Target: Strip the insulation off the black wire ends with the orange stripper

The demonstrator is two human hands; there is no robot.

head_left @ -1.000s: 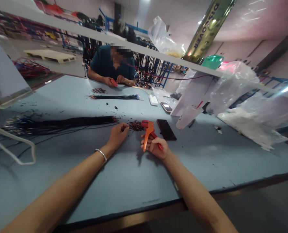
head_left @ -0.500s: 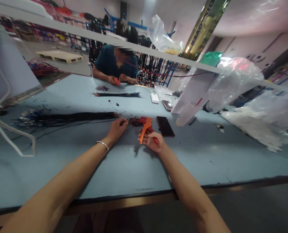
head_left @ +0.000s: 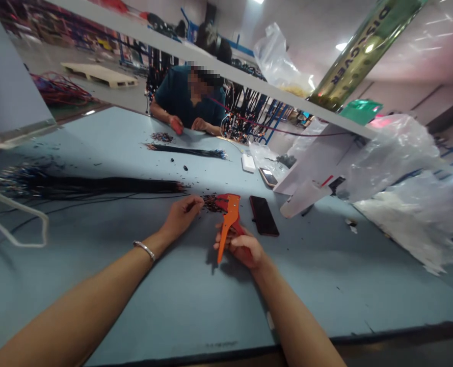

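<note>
My left hand (head_left: 182,214), a bracelet at its wrist, is closed in a pinch just left of the tool's jaws. A thin black wire (head_left: 134,195) runs to these fingers; its tip is too small to make out. In my right hand (head_left: 241,244) is an orange and red wire stripper (head_left: 232,211), jaws pointing left, handles towards me. Beneath and beside the jaws lies a heap of small dark and reddish clippings (head_left: 211,203). A long bundle of black wires (head_left: 96,186) stretches across the table on the left.
A dark phone (head_left: 263,215) lies right of the tool. Across the table (head_left: 142,285) a co-worker (head_left: 188,102) holds a red tool, near a second wire bundle (head_left: 188,151). A white box (head_left: 248,163), another phone (head_left: 268,177) and plastic bags (head_left: 398,153) are on the right.
The view has shifted, and both hands appear slightly lower in it. The stripper looks more upright, its handles still in my right hand. My left hand stays pinched by the jaws.
</note>
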